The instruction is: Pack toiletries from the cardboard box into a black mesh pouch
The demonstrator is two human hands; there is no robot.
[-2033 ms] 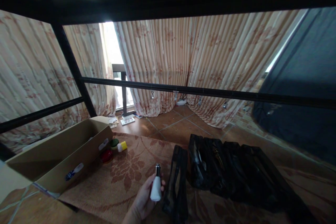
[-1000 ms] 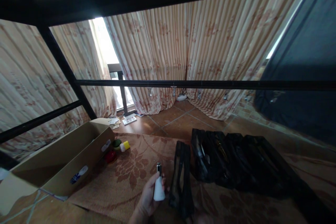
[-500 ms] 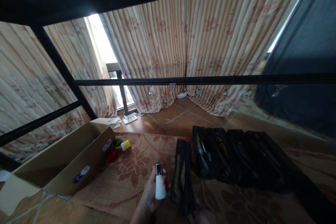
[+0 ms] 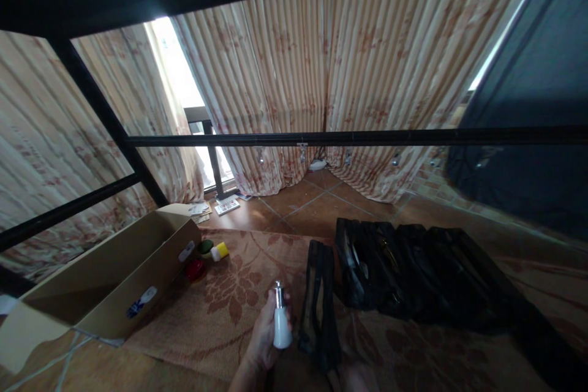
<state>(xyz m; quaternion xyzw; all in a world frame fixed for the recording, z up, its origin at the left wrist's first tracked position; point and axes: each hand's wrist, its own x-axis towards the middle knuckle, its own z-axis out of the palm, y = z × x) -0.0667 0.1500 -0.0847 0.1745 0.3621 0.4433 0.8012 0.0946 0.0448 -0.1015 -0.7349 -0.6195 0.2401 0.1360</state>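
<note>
My left hand (image 4: 265,334) is closed round a white bottle (image 4: 282,327) with a silver pump-like top, held upright near the bottom middle. Just right of it is a narrow black mesh pouch (image 4: 316,300) with see-through panels. My right hand (image 4: 356,376), dim and partly cut off by the bottom edge, grips the pouch's near end; a finger shows against it. Further right lie several black mesh pouches (image 4: 408,269) side by side, with small things inside that I cannot make out.
An open cardboard box (image 4: 133,282) stands at the left. Beside it on the patterned rug (image 4: 220,331) are a red round container (image 4: 196,269), a green one (image 4: 205,248) and a yellow-and-white item (image 4: 220,251). A black metal bar (image 4: 257,141) crosses ahead, before the curtains (image 4: 294,73).
The white bottle in my left hand has shifted slightly right and turned a little. The pouch and my right hand stay almost where they were.
</note>
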